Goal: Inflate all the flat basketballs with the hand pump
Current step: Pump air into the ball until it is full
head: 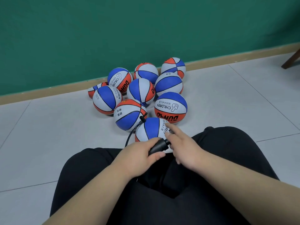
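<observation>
I sat on the floor with my legs point(162, 192) in black trousers spread in front of me, knees filling the lower part of the view. My left hand point(139, 153) was curled round the barrel of the black hand pump point(158, 146), thumb underneath and fingers over the top. My right hand point(185, 148) lay at the pump's handle end with the index finger held out straight. The other fingers were tucked under, and I could not tell whether they gripped the handle.

A thin black hose point(129, 138) curved out from beside my left hand, up the left edge of the nearest basketball point(151, 129), to a black fitting point(142, 118) near that ball's top. I could not tell whether the fitting sat in this ball or in the one beside it. The nearest basketball lay between my knees, just beyond both hands.

Beyond it, the other basketballs point(140, 91), blue, white and orange, were packed together touching one another. The farthest ones were right against the tan skirting board point(48, 90). The pale tiled floor point(48, 143) was bare to the left of the pile, and a wider bare stretch ran to the right. At the right edge a dark wooden furniture leg point(290, 60) stood well apart from the balls. The green wall point(113, 30) closed off the back.
</observation>
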